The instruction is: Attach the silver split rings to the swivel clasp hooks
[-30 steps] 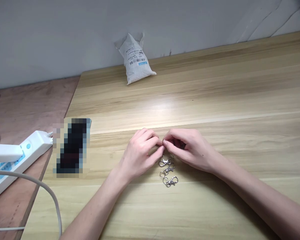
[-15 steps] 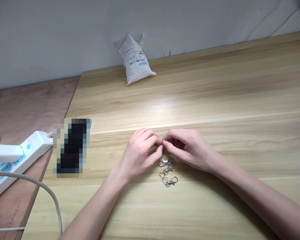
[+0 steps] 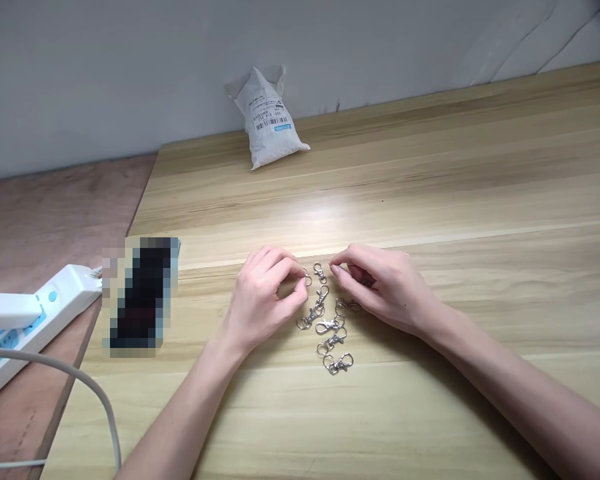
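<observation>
Several small silver lobster clasps point(image 3: 330, 327) lie in a loose cluster on the light wooden table point(image 3: 430, 200) between my hands. My left hand point(image 3: 263, 297) rests left of them, fingers curled, thumb and forefinger pinched at a small metal ring point(image 3: 307, 277). One clasp point(image 3: 319, 271) lies free between the two hands. My right hand point(image 3: 383, 290) rests to the right with its fingers curled in; something dark shows under them but I cannot make it out. The nearest clasp point(image 3: 339, 363) lies apart at the front of the cluster.
A white plastic pouch with a barcode label point(image 3: 267, 120) leans on the wall at the back. A blurred dark flat object point(image 3: 143, 293) lies at the table's left edge. A white power strip point(image 3: 35, 317) and cable point(image 3: 90, 393) sit on the lower reddish desk to the left.
My hands were pressed together fingertip to fingertip over the clasps. They have now drawn apart, uncovering more clasps between them.
</observation>
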A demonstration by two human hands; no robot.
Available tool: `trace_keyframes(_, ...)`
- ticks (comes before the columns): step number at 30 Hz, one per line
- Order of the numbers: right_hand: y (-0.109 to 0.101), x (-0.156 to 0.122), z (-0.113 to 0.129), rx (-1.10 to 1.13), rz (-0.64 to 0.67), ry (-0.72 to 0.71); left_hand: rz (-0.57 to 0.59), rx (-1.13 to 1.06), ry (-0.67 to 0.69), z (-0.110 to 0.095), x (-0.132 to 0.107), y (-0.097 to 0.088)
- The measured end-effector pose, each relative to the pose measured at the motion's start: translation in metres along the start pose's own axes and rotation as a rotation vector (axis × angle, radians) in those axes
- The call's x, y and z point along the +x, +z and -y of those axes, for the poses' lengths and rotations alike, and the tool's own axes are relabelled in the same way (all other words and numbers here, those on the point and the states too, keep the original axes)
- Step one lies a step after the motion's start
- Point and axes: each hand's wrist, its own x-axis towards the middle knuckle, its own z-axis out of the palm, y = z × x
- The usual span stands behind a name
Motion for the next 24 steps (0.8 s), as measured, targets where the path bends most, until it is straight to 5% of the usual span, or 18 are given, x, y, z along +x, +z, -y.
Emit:
trace_keyframes(7,-0.0014,0.0051,-0.0001,-0.225,-0.109,-0.128,-0.033,0.024,-0.06,0.0062,0.0021,-0.0039)
trace_keyframes(15,0.0047,0.004,-0.0006,-0.34,0.161,-0.179,-0.024,0.025,-0.057,0.0053,0.0016,-0.0037)
trace_keyframes(24,0.0048,0.0037,0.0021,-0.283,0.175,-0.193,-0.001,0.034,-0.081,0.0052,0.002,-0.0029)
